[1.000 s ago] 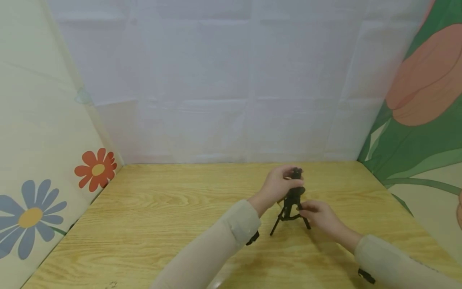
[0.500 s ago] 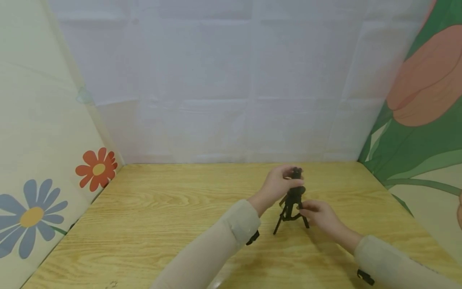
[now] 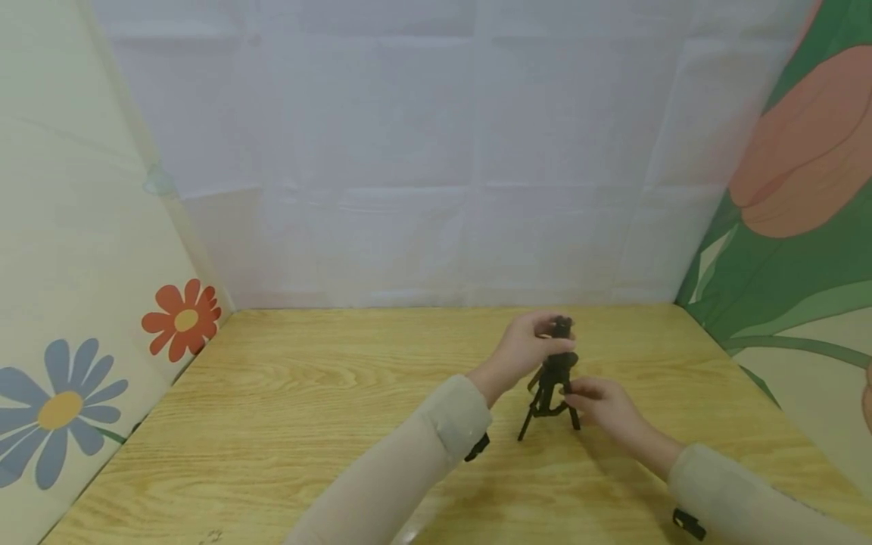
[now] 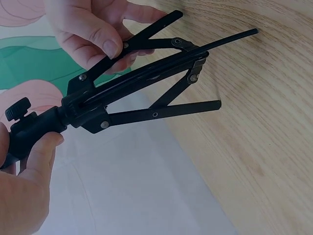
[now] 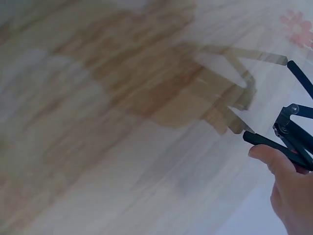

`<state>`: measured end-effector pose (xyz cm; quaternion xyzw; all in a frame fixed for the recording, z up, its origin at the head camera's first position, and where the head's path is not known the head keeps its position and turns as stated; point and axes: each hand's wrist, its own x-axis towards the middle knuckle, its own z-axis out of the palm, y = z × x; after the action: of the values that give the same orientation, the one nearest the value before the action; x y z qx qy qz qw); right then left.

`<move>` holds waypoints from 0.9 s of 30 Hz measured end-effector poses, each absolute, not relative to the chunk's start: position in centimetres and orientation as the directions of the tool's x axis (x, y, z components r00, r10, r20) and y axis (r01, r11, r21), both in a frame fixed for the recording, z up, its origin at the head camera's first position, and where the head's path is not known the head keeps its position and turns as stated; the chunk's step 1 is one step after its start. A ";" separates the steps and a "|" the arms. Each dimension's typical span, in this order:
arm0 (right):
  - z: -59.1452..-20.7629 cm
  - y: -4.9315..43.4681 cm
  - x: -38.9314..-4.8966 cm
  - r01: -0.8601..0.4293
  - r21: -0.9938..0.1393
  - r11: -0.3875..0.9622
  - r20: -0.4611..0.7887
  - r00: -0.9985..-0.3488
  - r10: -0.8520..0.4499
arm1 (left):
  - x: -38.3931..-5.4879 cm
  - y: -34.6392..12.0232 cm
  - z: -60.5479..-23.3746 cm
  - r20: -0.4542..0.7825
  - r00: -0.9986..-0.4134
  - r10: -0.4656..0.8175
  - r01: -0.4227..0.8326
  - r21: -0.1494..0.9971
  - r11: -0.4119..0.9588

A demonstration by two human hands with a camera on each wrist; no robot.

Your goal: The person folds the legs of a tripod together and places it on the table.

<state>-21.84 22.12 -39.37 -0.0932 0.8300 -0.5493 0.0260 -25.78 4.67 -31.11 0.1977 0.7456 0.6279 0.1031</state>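
A small black tripod point(image 3: 557, 371) stands with its legs partly spread towards the table, to the right of the middle. My left hand point(image 3: 523, 347) grips its upper column from the left. Lower down, my right hand point(image 3: 606, 409) pinches one of the legs between thumb and fingers. The left wrist view shows the leg hub point(image 4: 80, 108), hinged braces and a small knob point(image 4: 18, 108) beside my left thumb. In the right wrist view, the thumb of my right hand point(image 5: 298, 198) lies along a leg point(image 5: 257, 139), its foot end at the tabletop.
The wood-grain table point(image 3: 327, 393) reaches back to a creased white sheet point(image 3: 381, 166). Flower-printed panels stand at the left point(image 3: 82, 242) and right point(image 3: 804, 303). A black strap piece shows under each sleeve cuff.
The tripod's leg ends have shifted slightly inwards, so the legs look a little closer together. Both hands keep nearly the same place and hold.
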 end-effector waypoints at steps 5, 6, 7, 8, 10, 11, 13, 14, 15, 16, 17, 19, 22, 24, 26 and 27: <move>-39.4 22.1 -21.9 -0.132 -0.923 0.361 0.068 -0.980 -0.186 | -25.8 4.7 -31.1 0.102 -0.894 0.436 0.176 0.976 0.131; -39.5 22.0 -21.9 -0.134 -0.923 0.360 0.070 -0.980 -0.185 | -25.8 4.7 -31.1 0.103 -0.893 0.438 0.177 0.975 0.131; -39.5 22.0 -21.9 -0.141 -0.923 0.359 0.075 -0.979 -0.190 | -25.8 4.7 -31.1 0.103 -0.893 0.439 0.176 0.976 0.131; -39.5 22.0 -21.9 -0.145 -0.923 0.356 0.079 -0.978 -0.195 | -25.8 4.7 -31.2 0.101 -0.892 0.440 0.174 0.976 0.129; -39.6 21.9 -22.0 -0.152 -0.925 0.348 0.085 -0.976 -0.202 | -25.9 4.7 -31.2 0.098 -0.892 0.441 0.168 0.978 0.123; -39.6 21.9 -22.0 -0.153 -0.927 0.342 0.085 -0.975 -0.206 | -25.9 4.7 -31.2 0.096 -0.892 0.441 0.164 0.979 0.119; -39.6 21.9 -22.0 -0.146 -0.934 0.325 0.081 -0.975 -0.205 | -25.9 4.8 -31.3 0.093 -0.893 0.441 0.157 0.981 0.110; -39.7 21.8 -22.0 -0.133 -0.940 0.313 0.073 -0.978 -0.197 | -26.0 4.8 -31.3 0.093 -0.892 0.442 0.155 0.982 0.107; -39.7 21.7 -22.0 -0.123 -0.945 0.305 0.066 -0.980 -0.188 | -26.0 4.8 -31.3 0.093 -0.892 0.442 0.154 0.983 0.104; -39.7 21.7 -22.0 -0.110 -0.949 0.295 0.058 -0.982 -0.181 | -26.0 4.8 -31.4 0.093 -0.892 0.443 0.154 0.983 0.104; -39.7 21.6 -22.0 -0.100 -0.953 0.285 0.051 -0.983 -0.174 | -26.0 4.8 -31.4 0.092 -0.891 0.444 0.153 0.983 0.105; -39.8 21.6 -22.0 -0.083 -0.961 0.265 0.040 -0.985 -0.166 | -26.0 4.8 -31.4 0.092 -0.890 0.446 0.156 0.982 0.110; -39.9 21.6 -22.1 -0.073 -0.968 0.239 0.031 -0.984 -0.176 | -26.0 4.7 -31.4 0.090 -0.889 0.450 0.156 0.981 0.111; -40.0 21.7 -22.2 -0.066 -0.974 0.215 0.026 -0.982 -0.186 | -26.0 4.7 -31.4 0.091 -0.887 0.453 0.157 0.981 0.110; -40.1 21.8 -22.3 -0.064 -0.979 0.193 0.025 -0.980 -0.197 | -26.0 4.7 -31.4 0.092 -0.886 0.455 0.157 0.982 0.106; -40.1 21.9 -22.3 -0.064 -0.981 0.183 0.026 -0.979 -0.202 | -26.0 4.7 -31.4 0.094 -0.885 0.457 0.158 0.982 0.104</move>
<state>-22.32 21.87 -40.10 -0.0867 0.7670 -0.6334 0.0546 -25.99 4.68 -31.37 0.2096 0.7338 0.6355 0.1176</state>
